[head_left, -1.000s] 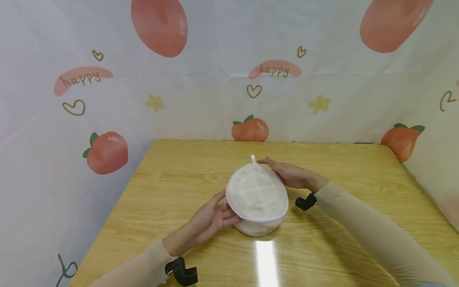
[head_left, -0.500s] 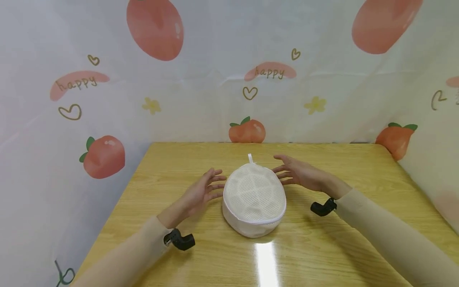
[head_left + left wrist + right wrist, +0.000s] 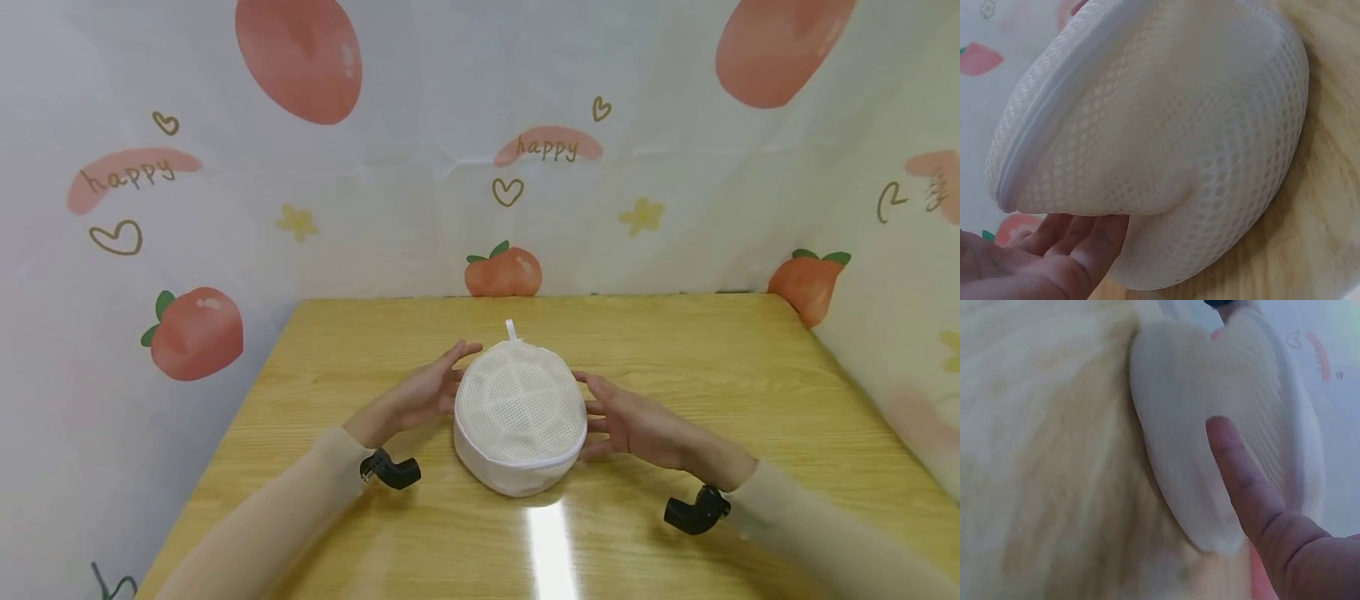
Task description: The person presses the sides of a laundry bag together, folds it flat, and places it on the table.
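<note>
A round, cream-white mesh laundry bag (image 3: 521,404) with white piping stands on the wooden table in the head view, its small white loop pointing to the back. At its left side my left hand (image 3: 422,397) has loosely spread fingers, their tips partly hidden behind the bag. In the left wrist view those fingers (image 3: 1100,240) touch a dented part of the mesh wall (image 3: 1235,144). My right hand (image 3: 637,427) is at the bag's right side with extended fingers. In the right wrist view a straight finger (image 3: 1244,472) lies in front of the blurred bag; contact is unclear.
The wooden table (image 3: 360,342) has a bright light reflection (image 3: 551,542) in front of the bag. A white cloth backdrop (image 3: 420,108) with printed peaches hangs behind and along both sides. Black wrist cameras (image 3: 396,469) sit below the hands.
My left hand has moved from the bag's front left toward its back left. The right hand has come from the back right toward the front right. The bag stays in place.
</note>
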### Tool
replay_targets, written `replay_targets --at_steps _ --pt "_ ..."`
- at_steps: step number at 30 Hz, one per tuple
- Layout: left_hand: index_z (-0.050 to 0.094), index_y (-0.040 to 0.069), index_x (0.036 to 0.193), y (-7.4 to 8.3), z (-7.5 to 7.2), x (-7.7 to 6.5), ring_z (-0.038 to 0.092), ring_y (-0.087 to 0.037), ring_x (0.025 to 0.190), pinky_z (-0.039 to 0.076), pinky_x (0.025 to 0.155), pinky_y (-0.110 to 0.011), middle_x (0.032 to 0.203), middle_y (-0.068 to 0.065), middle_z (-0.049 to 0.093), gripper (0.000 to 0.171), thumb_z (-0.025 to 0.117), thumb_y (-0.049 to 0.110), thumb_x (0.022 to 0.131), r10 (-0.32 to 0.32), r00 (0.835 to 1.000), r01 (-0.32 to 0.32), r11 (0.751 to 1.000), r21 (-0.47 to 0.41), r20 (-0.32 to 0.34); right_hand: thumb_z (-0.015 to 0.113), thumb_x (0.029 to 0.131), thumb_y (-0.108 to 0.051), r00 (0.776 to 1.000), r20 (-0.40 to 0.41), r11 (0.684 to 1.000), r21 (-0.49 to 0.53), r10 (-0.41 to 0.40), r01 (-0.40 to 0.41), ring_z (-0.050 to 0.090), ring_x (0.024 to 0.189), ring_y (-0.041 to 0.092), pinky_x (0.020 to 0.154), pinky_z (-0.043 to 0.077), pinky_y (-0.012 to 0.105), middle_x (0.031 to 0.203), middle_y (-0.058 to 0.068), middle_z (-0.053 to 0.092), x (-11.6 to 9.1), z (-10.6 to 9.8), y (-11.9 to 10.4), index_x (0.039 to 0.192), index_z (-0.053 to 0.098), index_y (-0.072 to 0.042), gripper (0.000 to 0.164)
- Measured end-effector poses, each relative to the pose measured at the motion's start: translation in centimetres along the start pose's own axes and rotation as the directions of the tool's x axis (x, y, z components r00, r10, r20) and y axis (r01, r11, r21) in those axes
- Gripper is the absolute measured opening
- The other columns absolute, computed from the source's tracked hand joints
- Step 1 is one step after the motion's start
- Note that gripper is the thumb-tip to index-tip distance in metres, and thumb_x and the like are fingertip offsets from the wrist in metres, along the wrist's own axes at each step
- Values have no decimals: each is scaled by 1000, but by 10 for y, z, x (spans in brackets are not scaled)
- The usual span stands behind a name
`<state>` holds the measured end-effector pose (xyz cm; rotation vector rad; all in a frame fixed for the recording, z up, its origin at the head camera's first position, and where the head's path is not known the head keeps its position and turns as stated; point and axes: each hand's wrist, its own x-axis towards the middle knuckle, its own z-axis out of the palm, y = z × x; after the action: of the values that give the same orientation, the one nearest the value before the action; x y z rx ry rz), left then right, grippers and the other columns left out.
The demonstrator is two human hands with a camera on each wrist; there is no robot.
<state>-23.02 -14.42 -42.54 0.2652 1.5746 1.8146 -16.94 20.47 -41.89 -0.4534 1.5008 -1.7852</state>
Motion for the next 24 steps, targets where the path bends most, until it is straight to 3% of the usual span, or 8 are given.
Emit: replay_targets --at_steps 5,12,18,24 --pt "4 22 168 -7 5 0 44 -39 143 46 109 -54 164 -27 29 81 28 68 107 5 999 -3 998 -60 34 19 116 -41 999 24 998 52 -25 24 52 137 35 104 50 56 165 28 22 9 7 12 168 -7 -25 60" --pt "-1 21 167 -17 10 3 34 -43 150 31 119 -59 166 -27 25 80 21 69 107 6 999 -1 993 -120 45 18 115 -46 1000 -4 999 48 2 -2 56 132 29 101 54 51 156 19 40 18 10 19 168 -2 -15 65" --pt "1 18 167 -16 12 5 30 -42 152 29 121 -59 169 -22 22 83 22 70 106 -11 999 16 995 -101 47 16 115 -46 1000 19 998 63 25 -26 55 132 30 102 53 52 154 17 43 24 9 19 166 6 -8 65" --pt "14 3 164 -13 8 3 33 -39 151 33 120 -53 166 -25 27 79 18 62 110 11 997 -8 999 -42 71 18 115 -46 1000 21 995 97 5 -7 61 122 28 95 57 46 141 13 53 23 3 15 164 13 -9 61"
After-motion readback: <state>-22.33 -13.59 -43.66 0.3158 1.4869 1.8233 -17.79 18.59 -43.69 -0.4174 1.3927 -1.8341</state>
